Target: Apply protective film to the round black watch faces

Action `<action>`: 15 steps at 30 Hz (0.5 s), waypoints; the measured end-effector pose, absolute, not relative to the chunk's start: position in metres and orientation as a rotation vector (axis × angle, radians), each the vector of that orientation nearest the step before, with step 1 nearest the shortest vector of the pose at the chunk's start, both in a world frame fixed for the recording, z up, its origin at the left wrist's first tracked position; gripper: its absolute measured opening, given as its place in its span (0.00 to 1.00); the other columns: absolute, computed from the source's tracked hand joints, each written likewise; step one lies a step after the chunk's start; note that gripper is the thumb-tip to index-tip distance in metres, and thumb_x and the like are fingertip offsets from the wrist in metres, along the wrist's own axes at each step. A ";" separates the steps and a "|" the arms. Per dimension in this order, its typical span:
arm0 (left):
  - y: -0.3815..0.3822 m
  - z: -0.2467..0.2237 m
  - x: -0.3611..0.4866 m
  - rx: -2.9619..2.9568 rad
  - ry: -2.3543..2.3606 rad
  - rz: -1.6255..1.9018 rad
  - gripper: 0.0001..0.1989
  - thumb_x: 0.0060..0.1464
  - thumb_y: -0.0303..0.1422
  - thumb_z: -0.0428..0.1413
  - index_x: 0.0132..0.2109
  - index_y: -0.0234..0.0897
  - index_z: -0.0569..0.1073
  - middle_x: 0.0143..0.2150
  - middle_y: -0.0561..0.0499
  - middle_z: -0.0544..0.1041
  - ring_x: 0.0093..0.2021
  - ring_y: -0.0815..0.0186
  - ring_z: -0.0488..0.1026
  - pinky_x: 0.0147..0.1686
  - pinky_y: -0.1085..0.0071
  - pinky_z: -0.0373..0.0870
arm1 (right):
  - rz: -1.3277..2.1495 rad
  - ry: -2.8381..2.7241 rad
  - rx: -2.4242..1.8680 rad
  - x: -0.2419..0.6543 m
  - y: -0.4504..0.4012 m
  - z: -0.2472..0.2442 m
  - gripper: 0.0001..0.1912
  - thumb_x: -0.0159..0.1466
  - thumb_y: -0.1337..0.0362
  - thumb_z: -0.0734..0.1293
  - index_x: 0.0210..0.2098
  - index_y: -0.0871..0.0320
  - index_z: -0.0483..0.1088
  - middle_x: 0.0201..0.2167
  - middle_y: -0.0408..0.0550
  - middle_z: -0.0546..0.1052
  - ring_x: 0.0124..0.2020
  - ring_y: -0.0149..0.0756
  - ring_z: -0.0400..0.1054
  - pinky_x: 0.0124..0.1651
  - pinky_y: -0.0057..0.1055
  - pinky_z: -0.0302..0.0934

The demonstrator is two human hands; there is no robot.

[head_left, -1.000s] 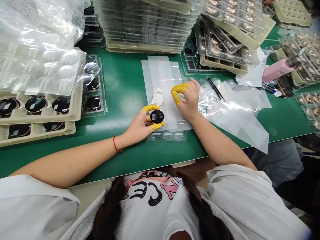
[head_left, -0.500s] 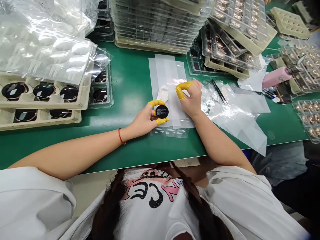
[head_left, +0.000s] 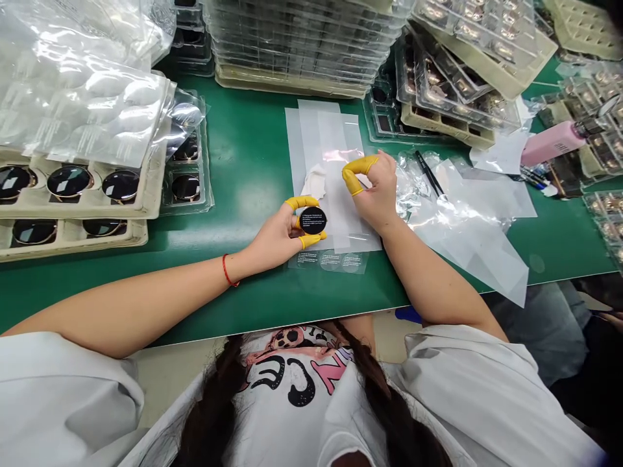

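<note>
My left hand, with yellow finger cots on, grips a round black watch face by its edges. Small white print runs across that face. To the right, my right hand is raised over white paper sheets, its yellow-covered thumb and index finger bent together in a pinch. Whatever may be between those fingertips is too small or hidden to make out. Just behind the watch face lies a crumpled white cloth. Near the table's front edge rests a clear film sheet with round printed stickers.
Trays of black watch faces stand at left under plastic covers. A tall stack of clear trays rises at the back. Black tweezers, plastic film and a pink bottle lie to the right. More trays lean behind them.
The camera view has shifted slightly. Both hands keep nearly the same pose, with the watch face still in my left hand and my right fingers still pinched.
</note>
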State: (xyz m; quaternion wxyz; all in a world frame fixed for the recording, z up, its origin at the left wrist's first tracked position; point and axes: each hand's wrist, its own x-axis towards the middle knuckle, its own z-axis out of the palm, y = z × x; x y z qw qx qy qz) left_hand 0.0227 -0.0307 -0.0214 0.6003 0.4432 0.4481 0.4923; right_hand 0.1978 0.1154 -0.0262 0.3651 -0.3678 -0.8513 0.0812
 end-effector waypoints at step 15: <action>-0.032 -0.016 0.020 0.987 1.017 1.069 0.26 0.51 0.27 0.61 0.54 0.38 0.60 0.40 0.52 0.76 0.41 0.67 0.78 0.42 0.69 0.74 | 0.326 -2.180 -0.927 0.195 0.115 -0.030 0.07 0.63 0.59 0.64 0.30 0.52 0.69 0.33 0.43 0.78 0.39 0.38 0.71 0.62 0.49 0.54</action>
